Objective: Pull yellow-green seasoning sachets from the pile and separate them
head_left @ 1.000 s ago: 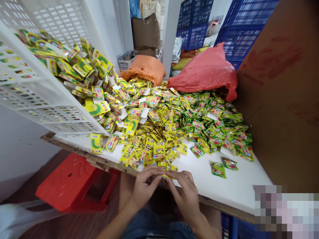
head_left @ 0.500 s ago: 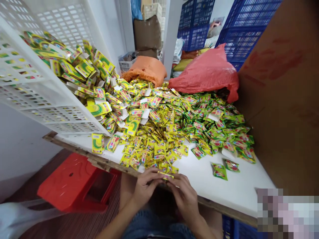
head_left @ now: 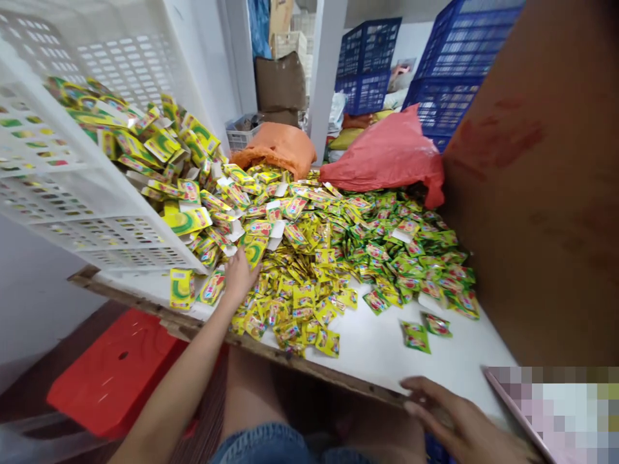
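My left hand [head_left: 240, 276] reaches to the pile's left side, its fingers on a yellow box [head_left: 255, 250] with a green curve printed on it. My right hand [head_left: 447, 412] is over the table's front edge at the lower right, fingers apart, holding nothing. Small yellow packets [head_left: 302, 296] lie heaped in front of the boxes, and green packets [head_left: 411, 258] form the heap's right part. Another yellow box [head_left: 182, 288] lies near the left front edge of the white table [head_left: 358, 370].
A tilted white crate [head_left: 97, 225] spills yellow boxes from the left. Orange [head_left: 280, 145] and red sacks [head_left: 387, 151] lie behind the heap. A brown board [head_left: 527, 193] stands right. A red stool [head_left: 113, 367] is below left; blue crates [head_left: 447, 90] are stacked behind.
My hands have come apart. The small yellow box between them is gone from view. My left hand has moved forward and left onto a box; my right has moved right and opened.
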The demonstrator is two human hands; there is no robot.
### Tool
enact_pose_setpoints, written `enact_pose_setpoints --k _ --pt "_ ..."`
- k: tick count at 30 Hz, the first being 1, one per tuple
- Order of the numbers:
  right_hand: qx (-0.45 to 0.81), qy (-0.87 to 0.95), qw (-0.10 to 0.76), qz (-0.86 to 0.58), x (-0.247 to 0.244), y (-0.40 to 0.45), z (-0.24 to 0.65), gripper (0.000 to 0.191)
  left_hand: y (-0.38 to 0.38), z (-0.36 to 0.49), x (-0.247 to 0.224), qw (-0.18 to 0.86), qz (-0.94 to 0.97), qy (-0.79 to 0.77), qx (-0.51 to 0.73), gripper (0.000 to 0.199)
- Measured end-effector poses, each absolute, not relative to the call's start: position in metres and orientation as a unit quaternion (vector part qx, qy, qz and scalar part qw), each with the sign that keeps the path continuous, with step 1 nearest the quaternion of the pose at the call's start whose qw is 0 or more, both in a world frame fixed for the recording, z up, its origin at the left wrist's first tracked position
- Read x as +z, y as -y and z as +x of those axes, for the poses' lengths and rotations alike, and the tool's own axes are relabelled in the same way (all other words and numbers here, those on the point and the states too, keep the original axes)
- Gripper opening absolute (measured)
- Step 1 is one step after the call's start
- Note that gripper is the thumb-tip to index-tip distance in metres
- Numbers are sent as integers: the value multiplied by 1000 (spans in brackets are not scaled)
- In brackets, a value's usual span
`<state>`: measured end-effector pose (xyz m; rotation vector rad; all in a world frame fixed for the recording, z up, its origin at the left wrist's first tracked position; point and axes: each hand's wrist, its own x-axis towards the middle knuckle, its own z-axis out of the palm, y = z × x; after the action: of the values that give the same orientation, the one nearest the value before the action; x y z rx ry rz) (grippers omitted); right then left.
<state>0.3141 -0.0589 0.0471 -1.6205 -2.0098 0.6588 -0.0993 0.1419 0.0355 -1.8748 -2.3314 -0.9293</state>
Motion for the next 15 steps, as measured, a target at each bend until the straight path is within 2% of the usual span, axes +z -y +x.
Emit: enact_pose_setpoints --k 2,4,7,10,14,15 --pt "254 721 218 -606 41 42 308 26 -140 -98 33 -54 -575 740 -346 65" --pt "202 673 219 -677 30 23 316 30 -127 -100 29 -169 -529 713 -428 66" --pt "112 610 192 -761 8 -8 341 31 -96 -100 22 -388 -418 595 -566 54" --pt "105 622 177 -756 -6 -36 360 36 -66 -91 22 -550 -300 472 -620 43" --pt "153 636 174 -736 -3 -52 355 10 -45 -71 29 -632 -193 445 -605 34" --pt "171 639 179 -728 -1 -52 348 12 -42 -65 30 -632 -180 453 -603 32"
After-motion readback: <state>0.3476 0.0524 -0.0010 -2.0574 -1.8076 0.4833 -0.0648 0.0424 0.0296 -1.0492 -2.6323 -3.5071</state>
